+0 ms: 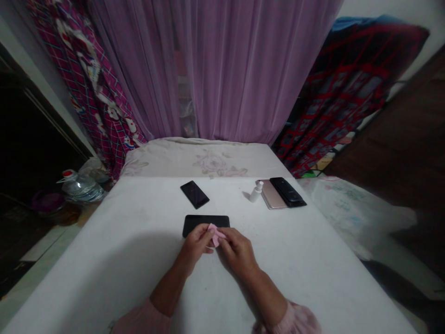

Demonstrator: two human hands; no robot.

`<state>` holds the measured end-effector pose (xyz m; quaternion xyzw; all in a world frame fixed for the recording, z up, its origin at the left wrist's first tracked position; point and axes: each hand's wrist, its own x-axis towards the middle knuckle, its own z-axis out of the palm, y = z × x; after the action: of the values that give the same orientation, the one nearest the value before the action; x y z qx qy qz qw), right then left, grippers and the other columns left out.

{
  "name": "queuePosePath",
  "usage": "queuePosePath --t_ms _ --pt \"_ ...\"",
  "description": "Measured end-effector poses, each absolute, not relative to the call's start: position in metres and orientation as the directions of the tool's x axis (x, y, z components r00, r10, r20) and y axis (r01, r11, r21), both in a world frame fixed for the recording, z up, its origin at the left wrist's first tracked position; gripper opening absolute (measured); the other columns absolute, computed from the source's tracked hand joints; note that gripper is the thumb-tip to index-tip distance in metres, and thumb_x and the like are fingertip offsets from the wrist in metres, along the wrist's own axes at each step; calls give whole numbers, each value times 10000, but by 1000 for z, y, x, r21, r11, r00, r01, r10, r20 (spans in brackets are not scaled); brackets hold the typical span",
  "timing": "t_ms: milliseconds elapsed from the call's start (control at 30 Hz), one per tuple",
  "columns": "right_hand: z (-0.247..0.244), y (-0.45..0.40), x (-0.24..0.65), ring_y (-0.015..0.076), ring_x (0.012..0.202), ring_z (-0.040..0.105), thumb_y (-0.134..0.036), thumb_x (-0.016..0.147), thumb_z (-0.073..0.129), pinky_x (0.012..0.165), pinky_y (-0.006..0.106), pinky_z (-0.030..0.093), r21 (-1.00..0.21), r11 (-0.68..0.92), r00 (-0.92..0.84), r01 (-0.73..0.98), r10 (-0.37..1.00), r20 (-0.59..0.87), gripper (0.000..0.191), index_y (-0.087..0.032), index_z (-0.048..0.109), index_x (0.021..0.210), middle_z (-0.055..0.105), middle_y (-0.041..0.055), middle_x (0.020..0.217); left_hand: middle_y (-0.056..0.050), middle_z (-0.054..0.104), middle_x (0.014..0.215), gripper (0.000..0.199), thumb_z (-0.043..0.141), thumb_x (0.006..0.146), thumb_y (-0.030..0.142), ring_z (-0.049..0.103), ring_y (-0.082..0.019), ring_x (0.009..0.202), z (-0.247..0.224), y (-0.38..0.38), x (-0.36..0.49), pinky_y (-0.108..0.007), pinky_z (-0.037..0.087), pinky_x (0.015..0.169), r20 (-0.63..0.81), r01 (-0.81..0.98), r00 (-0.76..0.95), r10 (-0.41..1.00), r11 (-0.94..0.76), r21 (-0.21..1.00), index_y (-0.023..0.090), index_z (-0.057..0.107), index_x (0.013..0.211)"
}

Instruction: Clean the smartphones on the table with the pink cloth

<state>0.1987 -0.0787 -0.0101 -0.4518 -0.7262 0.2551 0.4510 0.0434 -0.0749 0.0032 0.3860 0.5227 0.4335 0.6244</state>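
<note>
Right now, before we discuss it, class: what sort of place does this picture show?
Probably a bedroom in a home: a pale floral bedcover lies beyond the white table top, with a lilac curtain and a pink patterned cloth hanging behind.

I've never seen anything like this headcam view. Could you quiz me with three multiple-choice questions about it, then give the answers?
1. Where is the small white bottle?
A) On the floor
B) On the table, beside the rose-gold phone
C) In a hand

2. How many phones lie on the white-covered table?
A) Two
B) Three
C) Four

3. How is the pink cloth placed?
A) Flat on the table
B) Pinched between the left hand and right hand
C) Draped over the bottle

1: B, it stands at that phone's left edge.
2: C, the far black phone and near black phone lie apart, and a third black phone overlaps the rose-gold one.
3: B, fingers of both hands meet on it.
</note>
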Motion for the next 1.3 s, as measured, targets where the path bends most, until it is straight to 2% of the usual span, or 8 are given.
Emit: queuePosePath --t_ms 167,333,433,500,567,700,967,1300 --pt "-14 -79 197 224 1097 607 -253 859 555 896 361 538 -670 563 -218 484 819 530 368 -243 617 1221 614 116 1228 -2 660 707 356 740 680 472 605 -122 599 2 -70 43 -212 471 543 -288 -118 68 955 295 948 174 614 829" --pt "-24 -72 201 192 924 663 -238 903 527 799 330 568 -572 611 -247 547 770 588 274 -274 679 1127 699 84 1036 -6 658 696 250 709 711 417 642 -183 697 1 -66 36 -239 473 565 -263 68 23 965 261 963 209 594 788" --pt "-32 -61 205 205 938 643 -233 917 495 794 356 559 -507 567 -182 649 763 620 281 -259 676 1131 688 94 1054 -29 685 825 162 721 714 348 639 -241 893 1 -59 18 -333 491 808 -36 313 -93 995 63 948 251 653 825" --pt "-35 -55 205 215 951 623 -225 927 466 801 370 547 -473 534 -161 701 765 624 298 -237 664 1150 676 105 1068 -59 673 1084 246 754 686 313 544 -287 1137 -1 -51 4 -395 344 1051 148 414 -40 988 -119 903 273 695 921" --pt "-36 -52 203 219 933 608 -216 928 459 790 364 534 -450 508 -171 735 780 601 297 -215 664 1143 671 115 1053 -75 624 1227 369 784 657 312 439 -322 1264 -6 -44 -8 -423 222 1131 194 435 99 976 -218 874 280 704 1016" --pt "-31 -55 196 225 871 575 -200 909 496 757 355 501 -384 457 -228 802 829 511 249 -203 693 1060 669 107 995 -107 624 1219 366 745 709 361 494 -337 1201 -19 -38 -19 -461 295 1091 197 510 234 952 -292 809 265 710 1061" --pt "-28 -58 203 222 913 540 -152 893 520 808 338 468 -327 453 -247 830 822 512 230 -186 704 1027 675 84 1071 -145 584 1220 532 677 759 418 541 -327 1115 -27 -68 0 -506 433 951 321 812 326 889 -437 387 202 592 1237" --pt "-27 -48 196 215 840 533 -133 849 605 732 322 434 -198 366 -247 909 857 452 189 -189 707 997 664 91 940 -115 578 1177 585 666 732 298 521 -307 1121 -33 -68 18 -495 399 981 348 838 254 903 -385 386 188 501 1282"
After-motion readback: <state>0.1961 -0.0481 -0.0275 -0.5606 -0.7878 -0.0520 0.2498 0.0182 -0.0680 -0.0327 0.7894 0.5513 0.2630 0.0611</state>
